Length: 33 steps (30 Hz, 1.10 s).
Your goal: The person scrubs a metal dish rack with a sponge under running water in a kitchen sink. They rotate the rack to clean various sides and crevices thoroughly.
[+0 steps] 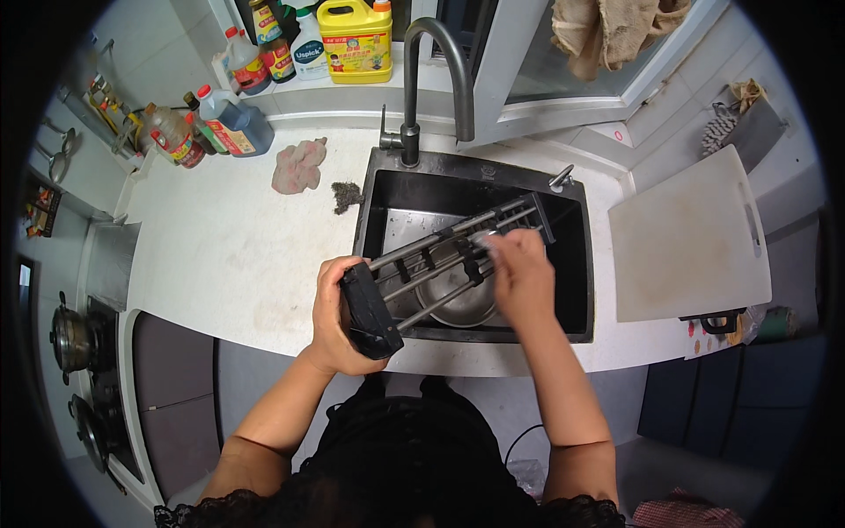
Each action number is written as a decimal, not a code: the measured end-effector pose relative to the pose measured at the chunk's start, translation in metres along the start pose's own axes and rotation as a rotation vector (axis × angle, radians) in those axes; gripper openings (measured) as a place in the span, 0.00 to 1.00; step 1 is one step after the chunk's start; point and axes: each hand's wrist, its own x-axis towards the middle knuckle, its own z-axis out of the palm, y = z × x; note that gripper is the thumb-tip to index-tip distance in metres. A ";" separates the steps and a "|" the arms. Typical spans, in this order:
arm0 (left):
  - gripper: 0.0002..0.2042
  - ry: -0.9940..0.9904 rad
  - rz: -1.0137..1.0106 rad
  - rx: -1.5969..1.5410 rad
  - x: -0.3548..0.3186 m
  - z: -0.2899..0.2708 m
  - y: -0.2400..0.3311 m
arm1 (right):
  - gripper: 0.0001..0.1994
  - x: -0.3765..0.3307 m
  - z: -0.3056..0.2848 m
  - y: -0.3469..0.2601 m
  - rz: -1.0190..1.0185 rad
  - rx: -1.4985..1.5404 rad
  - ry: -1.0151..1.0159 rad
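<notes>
My left hand (333, 321) is wrapped round the near black end piece of a rack (363, 308) made of metal rods with black plastic ends and clips. The rack slants over the black sink (576, 304), its far end up and to the right. My right hand (524, 273) is closed in a pinch at the rods near that far end. Something small and pale shows at its fingertips, too blurred to name. Below the rack, a round metal basin (458, 308) sits in the sink, partly hidden by the rods and my right hand.
A dark faucet (411, 97) rises behind the sink. Left of it on the white counter (220, 229) lie a pinkish cloth (299, 165) and a dark scouring pad (347, 195). Several bottles stand farther back. A white cutting board (691, 242) leans at the right.
</notes>
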 end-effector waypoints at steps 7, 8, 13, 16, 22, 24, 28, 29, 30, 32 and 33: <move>0.42 0.003 -0.033 -0.024 -0.004 0.003 -0.003 | 0.09 -0.007 0.014 0.006 0.017 -0.022 0.007; 0.42 -0.003 -0.043 -0.033 -0.004 0.002 -0.003 | 0.09 -0.006 0.013 0.010 0.032 -0.038 0.008; 0.43 0.005 -0.088 -0.045 -0.008 0.002 -0.009 | 0.10 -0.007 0.012 -0.026 0.030 0.049 -0.103; 0.44 -0.019 -0.109 -0.052 -0.006 0.002 -0.010 | 0.09 0.001 0.014 0.004 0.067 -0.077 -0.065; 0.46 0.010 -0.220 -0.251 -0.015 0.001 -0.022 | 0.11 -0.003 0.015 -0.020 0.015 -0.073 -0.120; 0.46 -0.006 -0.227 -0.255 -0.016 0.001 -0.024 | 0.12 0.001 0.013 0.002 0.084 -0.164 -0.177; 0.47 -0.074 -0.189 -0.126 -0.019 0.001 -0.025 | 0.13 0.000 0.009 -0.001 0.080 -0.167 -0.242; 0.47 -0.080 -0.181 -0.121 -0.019 0.001 -0.024 | 0.13 0.002 0.010 -0.009 0.064 -0.112 -0.169; 0.47 -0.089 -0.172 -0.117 -0.018 0.001 -0.021 | 0.13 0.004 0.010 -0.013 0.046 -0.130 -0.160; 0.47 -0.099 -0.123 -0.078 -0.013 0.006 -0.012 | 0.13 0.012 0.012 -0.016 0.009 -0.164 -0.142; 0.47 -0.107 -0.093 -0.061 -0.010 0.007 -0.009 | 0.12 0.015 0.013 -0.007 0.007 -0.197 -0.162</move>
